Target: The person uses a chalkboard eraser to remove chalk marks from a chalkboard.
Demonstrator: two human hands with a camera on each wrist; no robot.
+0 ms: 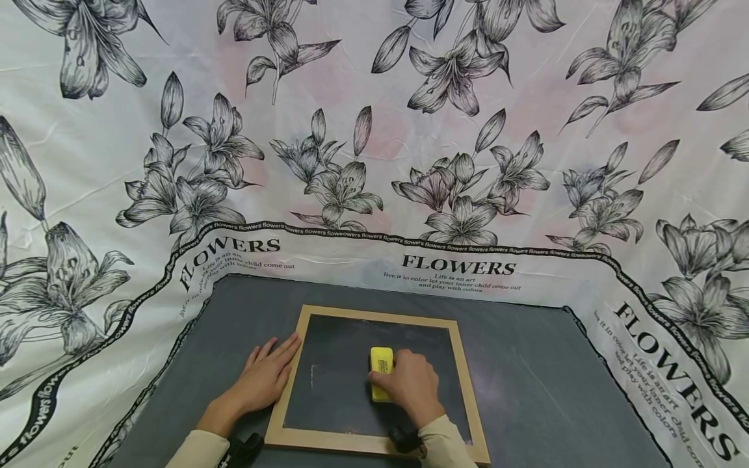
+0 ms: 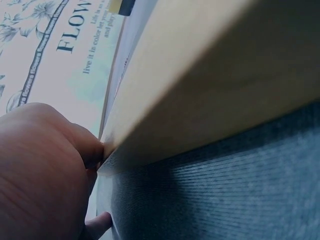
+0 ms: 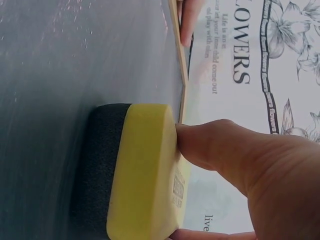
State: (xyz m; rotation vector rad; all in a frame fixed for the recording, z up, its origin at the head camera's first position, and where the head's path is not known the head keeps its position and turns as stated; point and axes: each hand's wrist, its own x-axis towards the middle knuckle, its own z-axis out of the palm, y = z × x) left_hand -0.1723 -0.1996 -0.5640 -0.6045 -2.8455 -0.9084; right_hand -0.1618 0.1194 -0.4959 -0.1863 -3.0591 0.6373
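A small chalkboard (image 1: 345,390) in a pale wooden frame (image 1: 290,376) lies flat on a grey cloth. My right hand (image 1: 411,385) grips a yellow eraser (image 1: 380,372) with a black felt base (image 3: 95,165) and presses it onto the board's middle. In the right wrist view the thumb (image 3: 210,142) pinches the yellow eraser (image 3: 147,170) at its end. My left hand (image 1: 264,378) lies flat on the cloth, fingers straight against the frame's left edge. The left wrist view shows that hand (image 2: 45,170) touching the wooden frame (image 2: 210,85). A faint chalk line (image 1: 312,376) remains on the board.
The grey cloth (image 1: 538,383) covers the table around the board, with free room to the right. A white sheet printed with black lilies and the word FLOWERS (image 1: 459,265) drapes the back and both sides.
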